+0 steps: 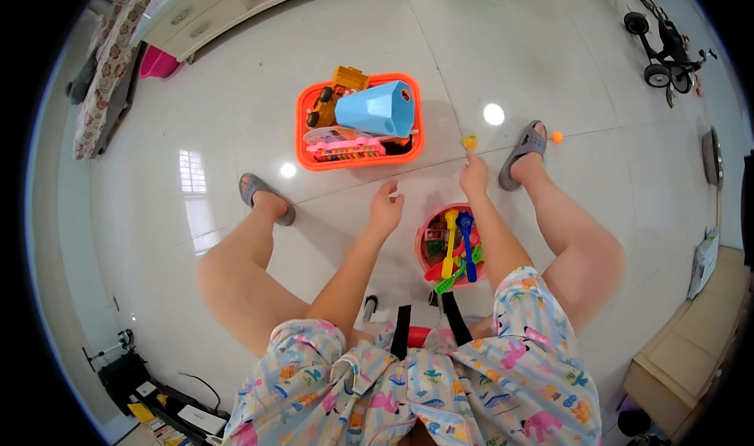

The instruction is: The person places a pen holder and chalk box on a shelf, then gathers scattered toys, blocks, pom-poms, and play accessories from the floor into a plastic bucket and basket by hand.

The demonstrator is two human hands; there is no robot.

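Note:
My left hand [386, 207] hangs over the floor below the orange basket [301, 135], its fingers loosely bent and apart, nothing in it. My right hand [473, 176] stretches forward, fingertips right at a small yellow-green toy [470, 143]; part of its fingers is hidden from above. Beside my right forearm stands a pink bucket [422, 245] full of toys, among them a yellow toy spoon [450, 242] and a blue one [466, 238]. In the orange basket lie a light-blue plastic cup-like container [373, 110], a yellow toy truck [323, 108] and a pink toy with coloured beads [345, 149].
A small orange ball [557, 137] lies by my right sandal [526, 149]. My left sandal [267, 194] is on the tiled floor [330, 242]. Far right stands a black tricycle [667, 57]; far left are a white drawer cabinet [188, 22] and a magenta tub [159, 63].

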